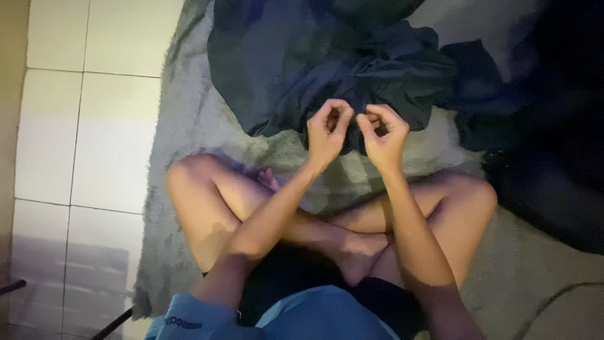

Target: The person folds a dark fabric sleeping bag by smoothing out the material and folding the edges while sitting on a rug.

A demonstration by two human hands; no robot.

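Observation:
I sit cross-legged on a grey shaggy rug (189, 126). A crumpled dark blue garment (302, 63) lies on it in front of my knees. My left hand (327, 129) and my right hand (384, 132) are raised side by side over the garment's near edge. On each hand the fingers curl toward the thumb in a pinch. A fold of the dark cloth reaches down between my wrists. The picture is too dim and blurred to show whether the fingers grip the cloth or something small.
Pale floor tiles (88, 126) run along the left of the rug. More dark cloth or a dark bag (547, 176) is heaped at the right. A thin dark cable (553, 296) lies at the lower right. My light blue shirt (302, 318) fills the bottom edge.

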